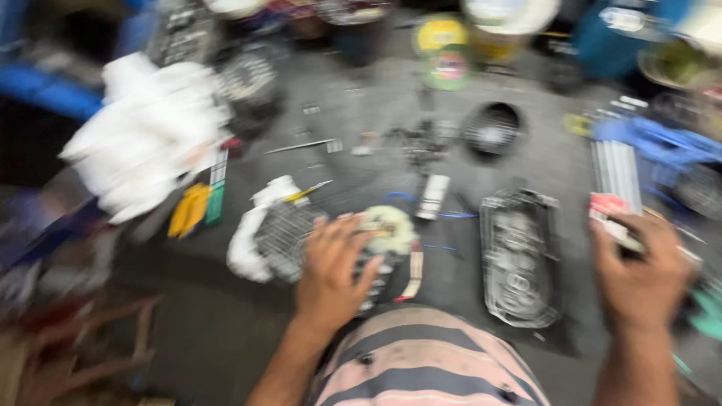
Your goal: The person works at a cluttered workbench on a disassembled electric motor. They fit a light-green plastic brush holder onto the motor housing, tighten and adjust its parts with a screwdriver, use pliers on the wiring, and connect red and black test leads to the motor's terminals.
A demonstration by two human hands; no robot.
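Head view, heavily blurred: a round engine part (380, 244) with a pale, grimy face lies on the dark floor (218, 331) just ahead of the person's knees, close enough to work on. The left hand (331, 271) rests spread over it, fingers loose, steadying more than clasping. The right hand (639, 271) pinches a small red-and-white object (613, 214), whose kind cannot be told. Between the hands sits an oval metal casing (519, 256), open side up; white rags (147, 131) lie well apart.

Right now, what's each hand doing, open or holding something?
Left hand: open, fingers spread on the round metal part.
Right hand: closed on a small red and white object.
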